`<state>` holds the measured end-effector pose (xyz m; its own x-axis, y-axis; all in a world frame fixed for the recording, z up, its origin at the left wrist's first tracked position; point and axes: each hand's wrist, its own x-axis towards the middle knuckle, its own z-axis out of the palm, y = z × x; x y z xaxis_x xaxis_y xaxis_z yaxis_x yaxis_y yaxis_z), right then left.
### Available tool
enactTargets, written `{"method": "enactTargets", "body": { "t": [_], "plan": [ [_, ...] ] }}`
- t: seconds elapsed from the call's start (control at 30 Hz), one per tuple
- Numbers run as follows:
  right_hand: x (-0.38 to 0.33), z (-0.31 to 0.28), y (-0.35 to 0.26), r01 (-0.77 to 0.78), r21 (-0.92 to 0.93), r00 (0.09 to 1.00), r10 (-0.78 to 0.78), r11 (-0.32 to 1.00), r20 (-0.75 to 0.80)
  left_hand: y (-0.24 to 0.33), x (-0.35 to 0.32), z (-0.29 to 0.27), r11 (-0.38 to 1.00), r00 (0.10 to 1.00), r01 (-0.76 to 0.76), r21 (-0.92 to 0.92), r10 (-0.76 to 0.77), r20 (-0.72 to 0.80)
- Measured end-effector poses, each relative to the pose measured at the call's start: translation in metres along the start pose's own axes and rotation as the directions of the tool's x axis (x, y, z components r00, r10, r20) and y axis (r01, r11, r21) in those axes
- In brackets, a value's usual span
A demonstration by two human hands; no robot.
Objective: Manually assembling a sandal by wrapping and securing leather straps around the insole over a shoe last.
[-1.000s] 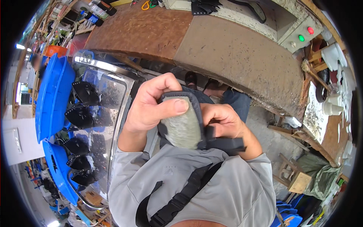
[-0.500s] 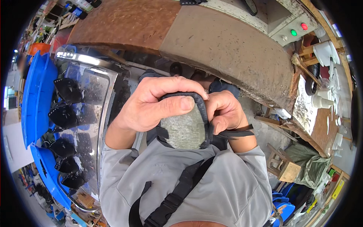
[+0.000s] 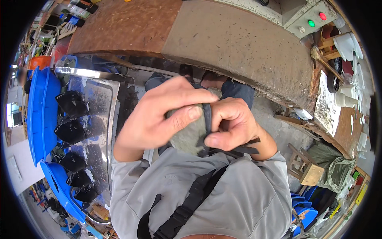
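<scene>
In front of my chest I hold a shoe piece (image 3: pixel 186 138) with a flat grey-green sole face and a black rim. My left hand (image 3: pixel 157 115) is closed over its far left side, thumb across the grey-green face; it is slightly blurred. On the right, my right hand (image 3: pixel 234 121) pinches the black rim between thumb and bent fingers. Black straps (image 3: pixel 242 149) stick out below the right hand, near my wrist. The far side and underside of the piece are hidden by my hands.
Ahead runs a workbench (image 3: pixel 238 47) with brown and grey tops. At left, several black studded shoe uppers (image 3: pixel 71 131) sit on a metal-framed rack (image 3: pixel 113 119) beside blue bins (image 3: pixel 41 115). A wooden stool (image 3: pixel 311 174) and a green sack (image 3: pixel 332 167) stand at right.
The shoe piece has tilted, so its sole face shows narrower. My right thumb has moved left and nearer along the black rim. My left hand still grips the other side.
</scene>
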<state>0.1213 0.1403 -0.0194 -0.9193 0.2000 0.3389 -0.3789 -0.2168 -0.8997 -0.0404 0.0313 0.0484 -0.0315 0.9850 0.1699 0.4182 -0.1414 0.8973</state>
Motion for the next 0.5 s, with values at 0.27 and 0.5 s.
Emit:
{"method": "enactTargets", "body": {
  "t": [0.27,0.5],
  "plan": [
    [-0.008,-0.011,0.009,0.093,0.044,0.994,-0.095,0.995,0.057,-0.012,0.003,0.012,0.991,0.991,-0.083,-0.109,0.093,0.094],
    [-0.013,-0.02,0.012,0.085,0.121,0.996,-0.089,0.989,0.027,-0.007,0.001,0.02,0.988,0.99,-0.053,-0.143,0.071,0.123]
  ]
}}
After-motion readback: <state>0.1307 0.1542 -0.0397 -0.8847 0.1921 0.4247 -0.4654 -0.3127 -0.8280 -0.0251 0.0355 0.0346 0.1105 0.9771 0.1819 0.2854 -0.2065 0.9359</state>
